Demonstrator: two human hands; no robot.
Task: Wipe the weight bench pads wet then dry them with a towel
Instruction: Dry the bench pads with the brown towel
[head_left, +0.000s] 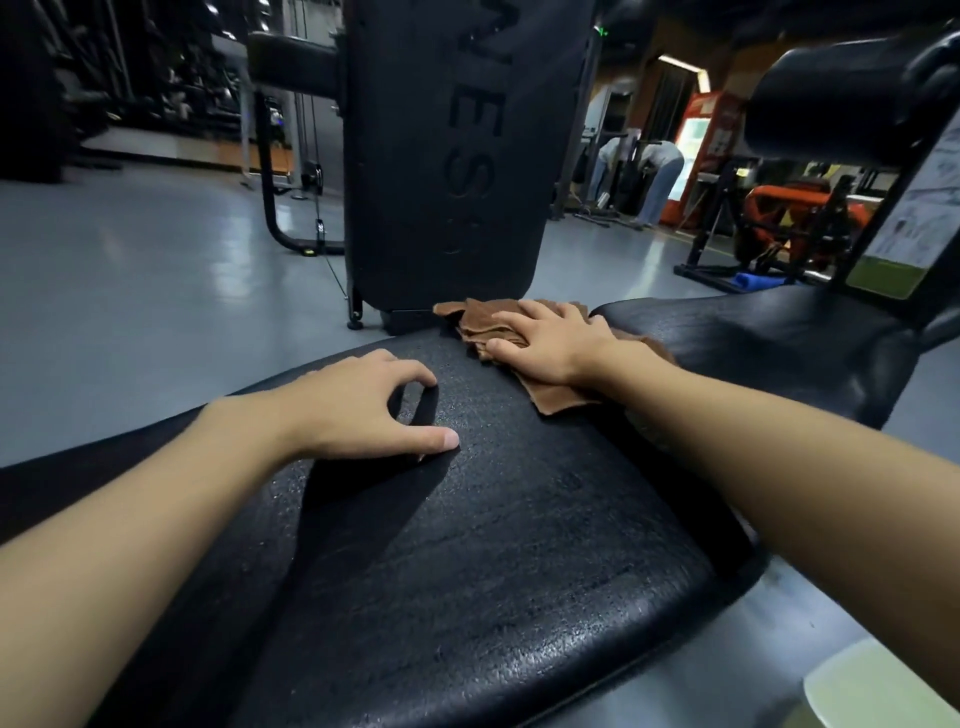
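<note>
My left hand (363, 405) rests empty at nine o'clock on the black, pebbled vinyl seat pad (493, 545), fingers curled, thumb and fingertips touching it. The pad glistens (wet-looking streaks run across it); its long axis runs from six toward twelve o'clock. At one o'clock my right hand (550, 343) presses flat, fingers spread, on the crumpled brown cloth (485, 322) at the pad's far edge.

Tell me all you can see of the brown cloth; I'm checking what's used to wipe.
The brown cloth looks like soft fabric, folded in loose, uneven layers. It lies at the far edge of the black seat pad, below the upright back pad. The right hand presses flat on it, fingers spread.
</note>
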